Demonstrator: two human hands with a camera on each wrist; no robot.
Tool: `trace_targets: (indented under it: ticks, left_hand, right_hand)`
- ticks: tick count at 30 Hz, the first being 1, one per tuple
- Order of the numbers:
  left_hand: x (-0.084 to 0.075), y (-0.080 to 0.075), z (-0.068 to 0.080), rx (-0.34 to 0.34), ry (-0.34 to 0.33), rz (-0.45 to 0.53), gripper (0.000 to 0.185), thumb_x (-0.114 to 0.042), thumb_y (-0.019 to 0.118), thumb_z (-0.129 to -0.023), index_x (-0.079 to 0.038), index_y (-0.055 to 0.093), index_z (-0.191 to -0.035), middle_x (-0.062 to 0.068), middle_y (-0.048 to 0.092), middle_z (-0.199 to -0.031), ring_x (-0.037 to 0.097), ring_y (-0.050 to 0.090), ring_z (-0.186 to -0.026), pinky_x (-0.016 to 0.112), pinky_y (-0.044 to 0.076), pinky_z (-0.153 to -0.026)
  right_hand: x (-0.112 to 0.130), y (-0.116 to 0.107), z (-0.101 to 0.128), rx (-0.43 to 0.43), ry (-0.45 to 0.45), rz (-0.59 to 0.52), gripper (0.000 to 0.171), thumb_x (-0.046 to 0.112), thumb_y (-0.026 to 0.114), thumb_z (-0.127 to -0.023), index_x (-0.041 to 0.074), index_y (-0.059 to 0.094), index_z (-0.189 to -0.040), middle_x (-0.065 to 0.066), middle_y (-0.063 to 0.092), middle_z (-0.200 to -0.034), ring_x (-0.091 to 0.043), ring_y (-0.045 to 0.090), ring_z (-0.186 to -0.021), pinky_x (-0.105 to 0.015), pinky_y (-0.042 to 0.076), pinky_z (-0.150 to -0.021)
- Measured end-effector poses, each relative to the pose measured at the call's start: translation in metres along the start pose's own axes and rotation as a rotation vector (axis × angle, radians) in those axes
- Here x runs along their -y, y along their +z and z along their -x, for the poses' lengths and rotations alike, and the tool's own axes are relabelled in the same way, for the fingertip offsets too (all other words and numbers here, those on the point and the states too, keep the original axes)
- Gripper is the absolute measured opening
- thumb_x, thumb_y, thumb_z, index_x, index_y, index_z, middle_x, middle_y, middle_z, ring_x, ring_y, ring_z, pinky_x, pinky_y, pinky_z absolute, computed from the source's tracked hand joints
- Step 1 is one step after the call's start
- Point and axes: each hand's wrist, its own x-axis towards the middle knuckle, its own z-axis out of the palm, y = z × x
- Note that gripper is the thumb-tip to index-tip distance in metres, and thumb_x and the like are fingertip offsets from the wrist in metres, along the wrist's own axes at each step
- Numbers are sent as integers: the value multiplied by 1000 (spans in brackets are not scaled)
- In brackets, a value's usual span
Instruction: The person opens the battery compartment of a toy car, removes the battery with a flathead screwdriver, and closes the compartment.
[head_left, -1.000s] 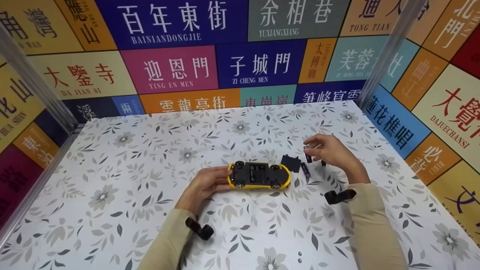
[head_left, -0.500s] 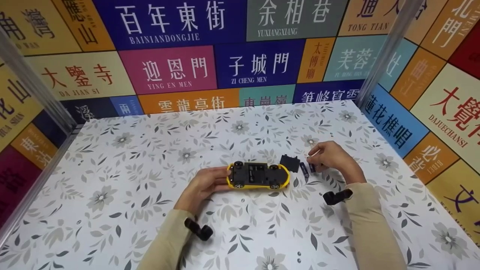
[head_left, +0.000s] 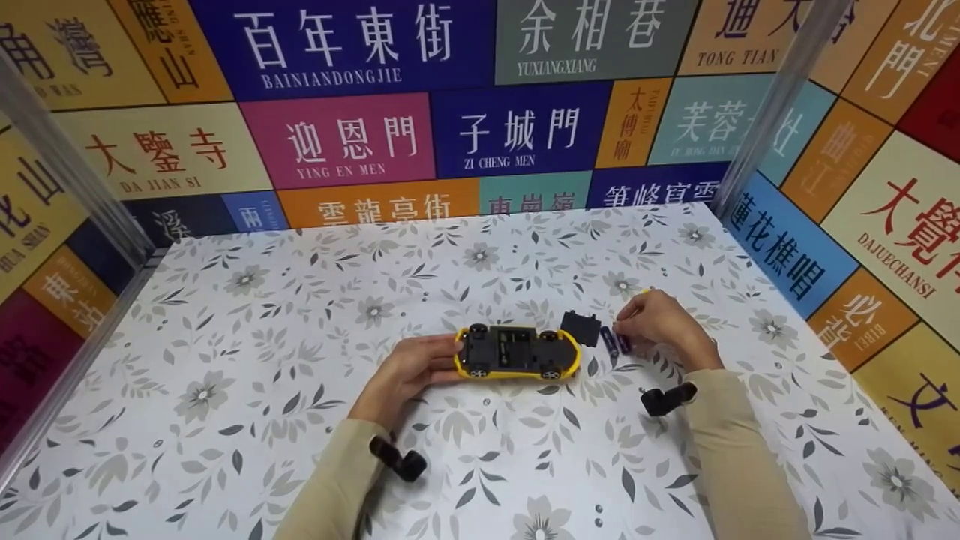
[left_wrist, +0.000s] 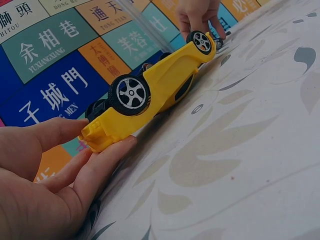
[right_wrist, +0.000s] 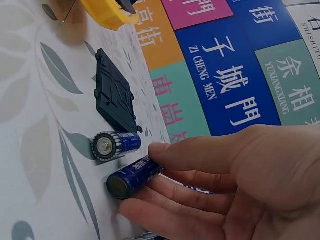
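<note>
Wall panels (head_left: pixel 480 135) read BAINIANDONGJIE, ZI CHENG MEN, YING EN MEN.

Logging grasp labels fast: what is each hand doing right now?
Left hand: grips the rear end of the upturned yellow toy car.
Right hand: pinches a blue battery lying on the table, beside a second battery.

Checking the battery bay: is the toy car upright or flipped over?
Flipped over. The toy car lies roof-down with wheels and dark underside up, steadied by the left hand.
</note>
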Motion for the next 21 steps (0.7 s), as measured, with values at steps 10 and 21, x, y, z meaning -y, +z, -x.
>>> trace_targets:
  ticks: [10,21]
  left_hand:
    - [1,-1,0,-10,-14,0,43,-1,66,-91,5,59,-134,23,72,-114,23,75,-87,36,63,-80]
    - [1,0,-1,3,-4,-7,44,-1,65,-92,6,57,-135,27,68,-121,26,75,-91,38,63,-82]
  right_hand:
    - [0,2,1,-12,39,-86,34,22,70,-94,0,65,-119,-10,69,-104,-14,65,-85,-25,58,-71]
    - [11,-10,9,14,-61,-368,58,36,62,-99,1,50,-144,-20,52,-146,-20,66,-115,-29,61,-86]
